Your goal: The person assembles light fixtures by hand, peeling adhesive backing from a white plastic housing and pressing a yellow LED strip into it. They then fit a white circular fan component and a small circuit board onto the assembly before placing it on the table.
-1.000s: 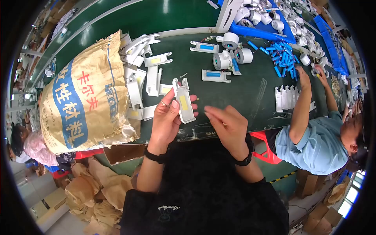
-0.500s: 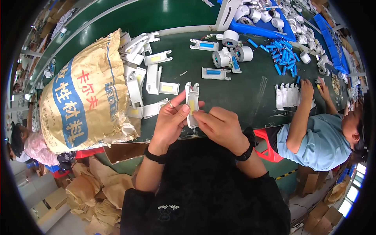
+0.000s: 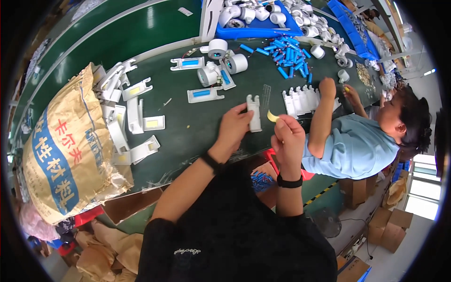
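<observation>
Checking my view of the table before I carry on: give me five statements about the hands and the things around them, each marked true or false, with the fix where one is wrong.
1. The right hand pinches a yellow strip. True.
2. The left hand is empty. False: it holds a white plastic piece.
3. The paper sack stands right of the pile of blue cylinders. False: it stands to their left.
4. A blue tray holds white round parts. True.
5. The co-worker wears a light blue shirt. True.
</observation>
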Action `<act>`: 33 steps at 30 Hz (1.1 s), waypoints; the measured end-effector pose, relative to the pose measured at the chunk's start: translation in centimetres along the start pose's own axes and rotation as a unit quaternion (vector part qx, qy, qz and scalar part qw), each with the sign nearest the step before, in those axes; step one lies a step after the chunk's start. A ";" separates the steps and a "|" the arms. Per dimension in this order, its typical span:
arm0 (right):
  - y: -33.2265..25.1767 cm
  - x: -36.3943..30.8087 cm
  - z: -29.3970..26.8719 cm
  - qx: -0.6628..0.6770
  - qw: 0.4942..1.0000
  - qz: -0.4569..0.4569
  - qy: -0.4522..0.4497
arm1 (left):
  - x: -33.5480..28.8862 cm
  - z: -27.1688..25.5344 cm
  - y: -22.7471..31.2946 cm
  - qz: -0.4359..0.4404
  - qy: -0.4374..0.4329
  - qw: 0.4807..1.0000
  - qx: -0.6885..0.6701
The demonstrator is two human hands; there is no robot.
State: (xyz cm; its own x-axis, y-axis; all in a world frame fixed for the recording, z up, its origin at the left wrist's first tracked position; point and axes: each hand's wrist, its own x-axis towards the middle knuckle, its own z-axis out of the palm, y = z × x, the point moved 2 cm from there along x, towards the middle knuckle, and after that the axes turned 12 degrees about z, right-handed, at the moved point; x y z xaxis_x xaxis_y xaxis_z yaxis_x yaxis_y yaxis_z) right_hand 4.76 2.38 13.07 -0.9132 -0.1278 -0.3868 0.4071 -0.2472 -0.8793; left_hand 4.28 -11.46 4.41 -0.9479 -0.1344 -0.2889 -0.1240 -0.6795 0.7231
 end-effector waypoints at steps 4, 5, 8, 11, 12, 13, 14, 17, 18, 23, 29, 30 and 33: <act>0.1 -2.0 -2.5 -0.021 0.999 -0.019 0.017 | 2.3 3.9 -4.2 0.043 -0.045 0.978 0.197; 0.2 -2.1 -3.0 0.013 1.000 -0.022 -0.007 | 1.3 4.1 -3.9 0.041 -0.044 0.978 0.199; 0.1 -1.7 -3.4 0.123 0.990 0.050 -0.039 | -3.3 1.0 0.2 0.157 0.056 0.917 0.362; 0.9 -0.6 -2.6 0.276 0.931 0.132 -0.197 | -7.1 -5.4 7.7 0.323 -0.006 0.782 0.533; 1.6 -0.2 -1.9 0.299 0.909 0.163 -0.241 | -8.0 -7.7 9.7 0.332 0.037 0.751 0.570; 2.4 0.3 -0.8 0.322 0.884 0.202 -0.273 | -8.7 -9.7 12.5 0.350 0.078 0.685 0.635; 2.8 0.5 0.6 0.342 0.857 0.238 -0.303 | -9.1 -11.4 15.5 0.364 0.115 0.612 0.693; 4.3 0.4 4.9 0.313 0.836 0.309 -0.327 | -9.1 -15.8 19.8 0.330 0.053 0.533 0.777; 4.7 0.2 6.0 0.291 0.830 0.341 -0.332 | -8.7 -16.2 20.1 0.327 0.058 0.529 0.781; 3.8 -2.1 9.7 0.129 0.908 0.264 -0.299 | -7.3 -17.2 19.2 0.309 -0.112 0.494 0.805; 4.0 -0.9 9.8 -0.113 0.936 0.218 -0.251 | -8.3 -10.9 19.7 0.359 -0.149 0.544 0.744; 4.0 -0.9 10.2 -0.116 0.937 0.221 -0.245 | -8.6 -9.6 19.7 0.358 -0.151 0.549 0.740; 4.0 -0.1 11.8 -0.219 0.920 0.217 -0.243 | -9.0 -7.4 19.5 0.373 -0.220 0.527 0.731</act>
State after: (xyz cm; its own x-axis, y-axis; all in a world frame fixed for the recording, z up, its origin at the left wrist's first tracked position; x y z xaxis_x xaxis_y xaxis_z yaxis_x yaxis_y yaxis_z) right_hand 6.69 -9.93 12.90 -0.5079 -0.5641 -0.6511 0.5887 0.3245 -0.7404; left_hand 12.56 -28.83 16.43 -0.8293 0.4288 0.3583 0.5429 0.7699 0.3354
